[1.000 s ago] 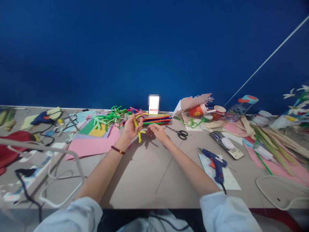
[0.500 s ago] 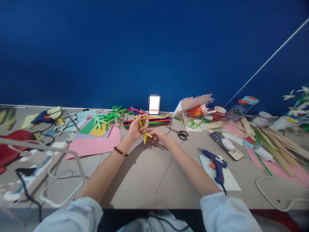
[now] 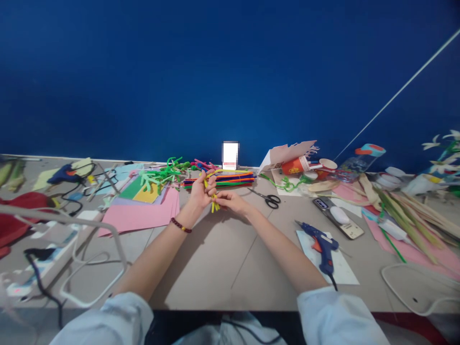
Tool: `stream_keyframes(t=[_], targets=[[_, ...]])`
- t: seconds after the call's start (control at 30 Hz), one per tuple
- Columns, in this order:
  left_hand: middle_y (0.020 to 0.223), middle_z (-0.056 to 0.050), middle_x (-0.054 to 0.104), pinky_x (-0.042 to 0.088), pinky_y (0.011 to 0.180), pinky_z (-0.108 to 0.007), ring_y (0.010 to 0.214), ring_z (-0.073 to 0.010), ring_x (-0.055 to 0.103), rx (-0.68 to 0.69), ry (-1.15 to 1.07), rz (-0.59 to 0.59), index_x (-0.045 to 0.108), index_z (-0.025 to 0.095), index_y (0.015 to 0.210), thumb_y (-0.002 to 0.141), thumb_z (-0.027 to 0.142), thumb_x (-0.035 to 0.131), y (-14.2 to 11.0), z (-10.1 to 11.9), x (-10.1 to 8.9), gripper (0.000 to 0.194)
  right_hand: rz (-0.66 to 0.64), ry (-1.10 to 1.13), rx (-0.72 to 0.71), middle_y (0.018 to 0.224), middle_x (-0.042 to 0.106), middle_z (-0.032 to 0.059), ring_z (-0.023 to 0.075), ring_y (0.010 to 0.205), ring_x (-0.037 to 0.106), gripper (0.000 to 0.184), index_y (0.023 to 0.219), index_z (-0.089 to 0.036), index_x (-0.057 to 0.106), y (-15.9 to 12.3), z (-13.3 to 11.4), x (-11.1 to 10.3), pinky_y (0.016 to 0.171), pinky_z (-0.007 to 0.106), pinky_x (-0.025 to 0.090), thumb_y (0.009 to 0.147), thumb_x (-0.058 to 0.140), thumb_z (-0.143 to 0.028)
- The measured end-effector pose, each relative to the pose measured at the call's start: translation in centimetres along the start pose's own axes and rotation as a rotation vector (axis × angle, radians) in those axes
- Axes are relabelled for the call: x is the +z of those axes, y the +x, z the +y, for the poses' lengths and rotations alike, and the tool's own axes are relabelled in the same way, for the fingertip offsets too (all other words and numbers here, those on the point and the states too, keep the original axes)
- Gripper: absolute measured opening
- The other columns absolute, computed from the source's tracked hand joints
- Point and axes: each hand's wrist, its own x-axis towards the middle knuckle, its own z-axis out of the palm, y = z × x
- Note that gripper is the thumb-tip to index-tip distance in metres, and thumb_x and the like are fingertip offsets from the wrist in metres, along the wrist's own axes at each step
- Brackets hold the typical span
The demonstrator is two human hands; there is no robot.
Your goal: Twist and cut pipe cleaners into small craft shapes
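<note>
My left hand [image 3: 202, 192] is closed round a bent yellow pipe cleaner [image 3: 215, 207], whose ends stick out above and below the fingers. Close against it, my right hand [image 3: 233, 201] pinches the lower part of the same yellow pipe cleaner between thumb and fingers. Just behind the hands lies a bundle of coloured pipe cleaners [image 3: 237, 178] in purple, orange, red and green. Green twisted pipe cleaners [image 3: 161, 175] are heaped to the left of it. Black-handled scissors [image 3: 270, 200] rest to the right of my right hand.
Coloured paper sheets [image 3: 140, 218] lie at left, beside a power strip [image 3: 53, 254] and white cables. At right are a blue glue gun [image 3: 323, 247], a phone [image 3: 338, 218], a tipped paper cup [image 3: 295, 165] and dried husks [image 3: 409, 215]. A lit phone [image 3: 230, 155] stands against the wall.
My hands have come together slightly to the right. The right hand, apart from the yellow pipe cleaner a second ago, now pinches it. Its long upper strand no longer stretches out to the right.
</note>
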Motion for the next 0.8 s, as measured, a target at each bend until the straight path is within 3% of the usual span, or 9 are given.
stream_keyframes(t=[0.17,0.27,0.33,0.5,0.67,0.8], targets=[[0.054,0.007,0.041,0.014,0.030,-0.014,0.032,-0.0018,0.019,0.022,0.151,-0.090,0.052,0.016,0.086,0.084,0.024,0.053,0.0,-0.3,0.0,0.007,-0.067,-0.124,0.085,0.054,0.051,-0.0041,0.0071,0.047,0.038,0.031,0.072,-0.016,0.061,-0.4,-0.9,-0.4,0.046,0.022,0.025,0.069,0.068,-0.045],[0.065,0.003,0.052,0.018,0.033,-0.015,0.036,-0.0017,0.025,0.040,0.286,-0.163,0.052,0.017,0.089,0.069,0.011,0.056,-0.1,-0.6,-0.1,0.022,-0.027,-0.128,0.140,0.057,0.054,-0.0030,0.0067,0.046,0.038,0.026,0.074,-0.015,0.062,-0.2,-1.1,-0.6,0.045,0.022,0.025,0.069,0.066,-0.040],[0.068,0.000,0.054,0.024,0.036,-0.017,0.039,-0.0034,0.031,0.036,0.319,-0.189,0.052,0.015,0.084,0.066,0.013,0.054,-0.1,-0.8,-0.2,0.018,0.074,-0.123,0.128,0.055,0.053,-0.0036,0.0067,0.045,0.039,0.019,0.072,-0.016,0.061,0.1,-1.0,-0.9,0.045,0.022,0.026,0.066,0.065,-0.034],[0.068,-0.002,0.052,0.032,0.044,-0.021,0.050,-0.0085,0.041,0.051,0.385,-0.217,0.049,0.016,0.069,0.069,0.023,0.052,0.0,-1.0,0.2,0.008,0.340,-0.072,0.061,0.060,0.055,-0.0022,0.0085,0.049,0.045,0.014,0.066,-0.017,0.058,0.6,-1.4,-1.9,0.044,0.022,0.028,0.063,0.059,-0.031],[0.071,-0.004,0.055,0.040,0.057,-0.025,0.062,-0.0125,0.050,0.190,0.631,-0.366,0.055,0.014,0.070,0.075,0.029,0.054,-0.9,-1.3,1.4,0.016,0.365,0.172,-0.077,0.076,0.062,0.0022,0.0116,0.057,0.053,0.034,0.088,-0.020,0.058,0.1,-3.4,-2.8,0.045,0.022,0.034,0.070,0.054,-0.048],[0.069,-0.003,0.055,0.043,0.067,-0.029,0.064,-0.0144,0.052,0.204,0.803,-0.485,0.058,0.013,0.082,0.082,0.035,0.050,-1.4,-2.0,1.6,0.023,0.410,0.221,-0.235,0.090,0.065,0.0034,0.0088,0.054,0.051,0.035,0.097,-0.022,0.058,-0.7,-5.6,-3.5,0.045,0.021,0.037,0.075,0.055,-0.048]])
